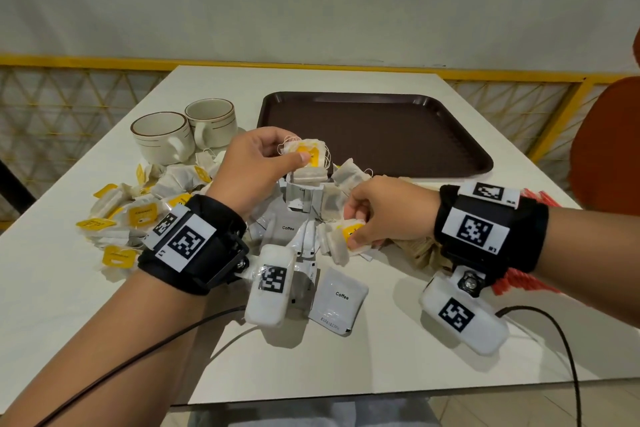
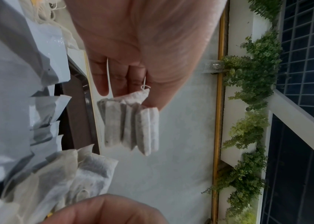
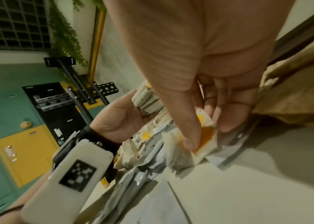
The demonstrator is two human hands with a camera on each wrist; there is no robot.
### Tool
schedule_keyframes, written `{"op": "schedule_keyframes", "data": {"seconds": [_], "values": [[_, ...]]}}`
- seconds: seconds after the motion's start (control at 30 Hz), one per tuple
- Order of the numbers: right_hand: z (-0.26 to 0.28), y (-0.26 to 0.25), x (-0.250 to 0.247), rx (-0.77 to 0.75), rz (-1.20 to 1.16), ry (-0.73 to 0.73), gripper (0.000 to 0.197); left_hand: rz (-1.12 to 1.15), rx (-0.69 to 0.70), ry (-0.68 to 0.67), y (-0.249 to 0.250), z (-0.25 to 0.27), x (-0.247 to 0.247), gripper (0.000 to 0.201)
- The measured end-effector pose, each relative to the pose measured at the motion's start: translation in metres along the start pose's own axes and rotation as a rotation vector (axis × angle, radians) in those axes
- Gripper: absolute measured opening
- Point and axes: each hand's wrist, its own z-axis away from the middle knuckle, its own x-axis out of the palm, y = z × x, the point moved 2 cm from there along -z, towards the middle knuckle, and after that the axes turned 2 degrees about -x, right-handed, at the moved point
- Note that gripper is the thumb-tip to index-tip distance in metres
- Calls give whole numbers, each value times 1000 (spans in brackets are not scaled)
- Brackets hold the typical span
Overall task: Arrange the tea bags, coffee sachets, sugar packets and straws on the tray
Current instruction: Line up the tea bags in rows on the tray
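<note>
Left hand (image 1: 254,163) and right hand (image 1: 382,210) each pinching tea bags (image 1: 308,158), cups (image 1: 162,137) left, coffee sachets (image 1: 341,300) heaped before tray (image 1: 374,135)

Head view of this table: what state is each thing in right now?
Dark brown plastic tray: bare, nothing on it yet.
Two cream ceramic cups: upright, side by side.
Left hand: pinching a raised bunch of paper tea bags.
Right hand: pinching a yellow-tagged tea bag in the pile.
White coffee sachets: loose on the table.
</note>
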Motion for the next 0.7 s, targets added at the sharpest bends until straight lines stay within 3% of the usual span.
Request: {"op": "schedule_keyframes", "data": {"seconds": [0.1, 0.2, 0.37, 0.53, 0.7], "values": [[-3, -4, 0, -46, 197, 22, 29, 7, 1, -2, 0, 1, 0, 13], [-3, -7, 2, -96, 212, 13, 24, 14, 4, 0, 0, 1, 0, 14], [3, -11, -8, -178, 76, 29, 21, 33, 10, -4, 0, -1, 0, 15], [5, -18, -48, -218, -176, 93, 14, 54, 0, 24, 3, -7, -7, 13], [-30, -23, -104, -224, -263, 113, 16, -160, 2, 23, 29, -47, -34, 12]]}}
